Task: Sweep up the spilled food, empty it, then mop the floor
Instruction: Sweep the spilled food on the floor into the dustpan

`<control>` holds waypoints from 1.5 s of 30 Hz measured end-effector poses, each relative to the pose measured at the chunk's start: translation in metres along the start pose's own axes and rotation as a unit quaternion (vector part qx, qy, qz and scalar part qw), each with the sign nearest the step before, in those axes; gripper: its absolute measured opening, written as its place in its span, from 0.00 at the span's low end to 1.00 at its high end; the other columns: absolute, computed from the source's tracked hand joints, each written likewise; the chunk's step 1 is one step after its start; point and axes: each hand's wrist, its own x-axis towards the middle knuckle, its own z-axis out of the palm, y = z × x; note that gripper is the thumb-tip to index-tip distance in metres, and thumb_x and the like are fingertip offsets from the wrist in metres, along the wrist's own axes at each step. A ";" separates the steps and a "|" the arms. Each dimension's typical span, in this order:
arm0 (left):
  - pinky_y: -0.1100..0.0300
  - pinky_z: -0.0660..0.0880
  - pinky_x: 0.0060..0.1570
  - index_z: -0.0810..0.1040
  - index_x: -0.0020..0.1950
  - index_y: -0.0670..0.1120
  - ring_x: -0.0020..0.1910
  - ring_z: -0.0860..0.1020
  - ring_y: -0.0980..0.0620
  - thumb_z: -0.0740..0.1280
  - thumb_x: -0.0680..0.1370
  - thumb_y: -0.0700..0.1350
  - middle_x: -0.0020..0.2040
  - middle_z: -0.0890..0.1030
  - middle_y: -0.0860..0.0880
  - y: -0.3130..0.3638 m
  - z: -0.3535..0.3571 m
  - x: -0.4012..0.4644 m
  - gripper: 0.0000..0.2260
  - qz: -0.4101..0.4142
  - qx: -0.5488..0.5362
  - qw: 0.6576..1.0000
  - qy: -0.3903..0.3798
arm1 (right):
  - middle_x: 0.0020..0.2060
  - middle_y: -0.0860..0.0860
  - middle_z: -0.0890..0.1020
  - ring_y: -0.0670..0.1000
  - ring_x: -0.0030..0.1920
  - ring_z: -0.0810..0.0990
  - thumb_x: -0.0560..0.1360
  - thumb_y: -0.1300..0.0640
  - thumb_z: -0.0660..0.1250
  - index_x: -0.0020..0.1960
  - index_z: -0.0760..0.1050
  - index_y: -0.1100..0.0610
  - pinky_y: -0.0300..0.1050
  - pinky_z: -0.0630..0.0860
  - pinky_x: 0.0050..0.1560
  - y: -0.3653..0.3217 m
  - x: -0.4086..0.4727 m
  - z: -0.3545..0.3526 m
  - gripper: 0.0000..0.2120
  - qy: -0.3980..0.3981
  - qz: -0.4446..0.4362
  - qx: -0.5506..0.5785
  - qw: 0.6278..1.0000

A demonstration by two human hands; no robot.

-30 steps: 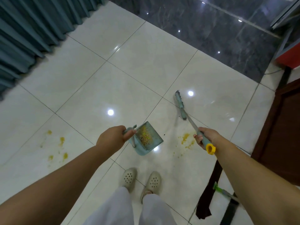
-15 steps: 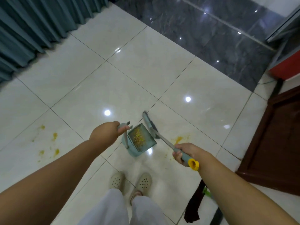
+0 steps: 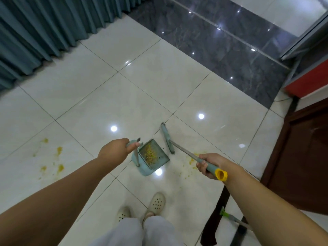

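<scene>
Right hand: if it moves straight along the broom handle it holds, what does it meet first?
Likely the broom head on the floor, following the broom handle from the right hand; the dustpan lies just left of that line. Depth is uncertain.

Broom head point(image 3: 167, 137) — swung back out from the mouth of the dustpan point(image 3: 150, 158) to the tile just beside its right edge, clear of the pan; right hand point(image 3: 210, 166) on the handle moved out to the right with it — yellow smears point(image 3: 192, 159) uncovered again beneath the shaft.
</scene>
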 end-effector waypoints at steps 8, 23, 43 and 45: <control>0.61 0.61 0.27 0.67 0.34 0.50 0.29 0.70 0.56 0.52 0.77 0.65 0.29 0.71 0.52 -0.050 0.002 -0.024 0.22 -0.023 -0.016 1.000 0.004 | 0.24 0.54 0.68 0.46 0.14 0.65 0.82 0.58 0.55 0.42 0.65 0.62 0.29 0.64 0.14 0.051 0.027 0.043 0.11 -0.014 0.032 -0.015 0.999; 0.60 0.63 0.28 0.67 0.34 0.50 0.30 0.71 0.54 0.52 0.76 0.67 0.30 0.73 0.51 -0.107 -0.007 -0.052 0.23 -0.039 -0.040 0.998 0.006 | 0.26 0.54 0.68 0.45 0.14 0.66 0.82 0.57 0.56 0.45 0.66 0.62 0.29 0.65 0.14 0.081 0.010 0.080 0.10 0.006 -0.007 -0.036 0.999; 0.61 0.61 0.27 0.65 0.33 0.50 0.29 0.70 0.55 0.52 0.77 0.65 0.30 0.72 0.51 -0.150 -0.019 -0.069 0.22 -0.048 -0.028 0.998 0.004 | 0.23 0.53 0.68 0.45 0.15 0.66 0.81 0.57 0.57 0.46 0.66 0.62 0.30 0.66 0.15 0.112 0.005 0.136 0.09 -0.019 0.011 -0.062 0.998; 0.60 0.61 0.27 0.66 0.34 0.49 0.29 0.70 0.54 0.51 0.77 0.66 0.30 0.72 0.51 -0.151 -0.023 -0.068 0.23 -0.048 -0.034 0.998 0.012 | 0.24 0.53 0.68 0.45 0.15 0.66 0.81 0.58 0.58 0.46 0.66 0.63 0.30 0.65 0.15 0.108 -0.001 0.140 0.09 -0.015 -0.005 -0.058 0.998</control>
